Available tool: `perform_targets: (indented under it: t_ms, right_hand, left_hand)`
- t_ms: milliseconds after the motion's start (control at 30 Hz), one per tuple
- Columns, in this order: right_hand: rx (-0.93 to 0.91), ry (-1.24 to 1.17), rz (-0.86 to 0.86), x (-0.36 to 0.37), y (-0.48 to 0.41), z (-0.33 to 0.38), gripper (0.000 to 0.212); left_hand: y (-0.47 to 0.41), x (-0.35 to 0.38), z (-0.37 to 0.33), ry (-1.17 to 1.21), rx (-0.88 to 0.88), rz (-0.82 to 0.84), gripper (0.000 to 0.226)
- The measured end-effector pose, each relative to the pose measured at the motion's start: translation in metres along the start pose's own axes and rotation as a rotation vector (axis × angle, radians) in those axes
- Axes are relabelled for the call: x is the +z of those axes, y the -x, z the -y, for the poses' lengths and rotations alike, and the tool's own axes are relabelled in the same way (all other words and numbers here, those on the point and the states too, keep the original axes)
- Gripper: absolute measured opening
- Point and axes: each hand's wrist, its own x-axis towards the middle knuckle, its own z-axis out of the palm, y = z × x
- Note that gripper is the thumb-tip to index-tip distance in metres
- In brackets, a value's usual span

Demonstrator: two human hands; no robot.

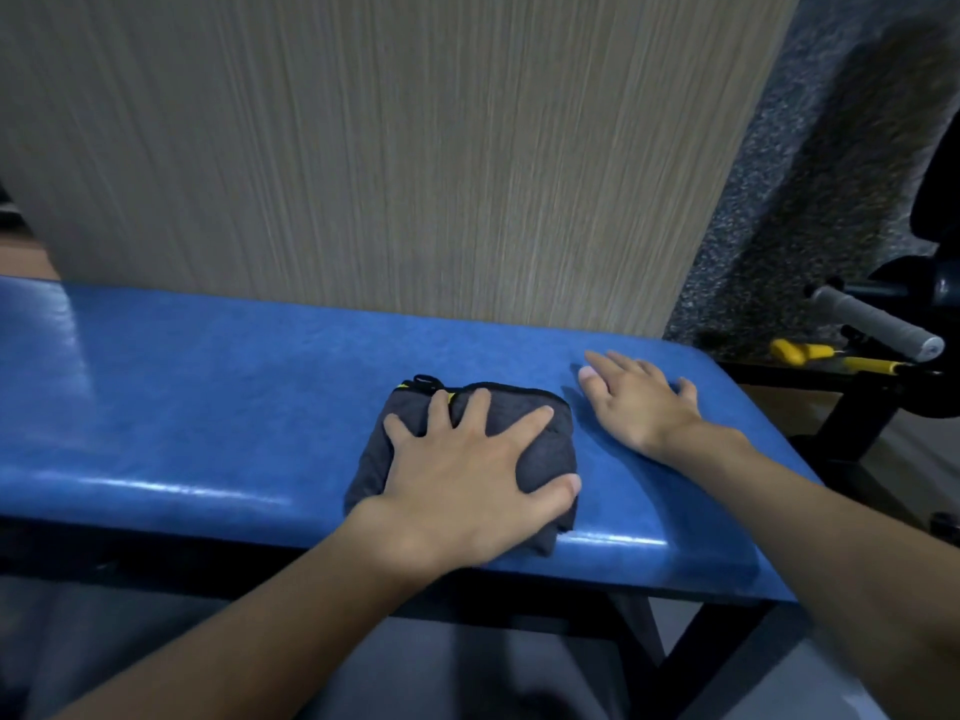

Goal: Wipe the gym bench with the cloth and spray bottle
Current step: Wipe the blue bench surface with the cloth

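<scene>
Panelling of pale wood-grain laminate (363,148) is seen behind a long blue vinyl-padded gym bench (208,407), which is carried on a black metal frame (208,558). A folded dark grey cloth with black edging (545,449) is laid on the pad near its front edge and is pressed flat by the left hand (457,475), fingers spread apart. Just beside it, the right hand (639,402) is rested palm-down on bare pad, fingers splayed. A grey foam-covered handle (872,324) and a yellow-handled tool (810,353) are seen at the right.
</scene>
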Motion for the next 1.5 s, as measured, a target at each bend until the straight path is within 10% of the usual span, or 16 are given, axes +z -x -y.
perform_targets:
  t_ms: [667, 1500]
  right_hand:
    - [-0.026, 0.097, 0.041, 0.019, -0.010, -0.006, 0.059]
    - [-0.008, 0.131, 0.037, 0.006, 0.003, -0.001, 0.057]
  left_hand:
    - [-0.209, -0.003, 0.032, 0.042, -0.065, 0.069, 0.066]
    - [0.006, -0.005, 0.017, -0.027, 0.059, 0.061, 0.072]
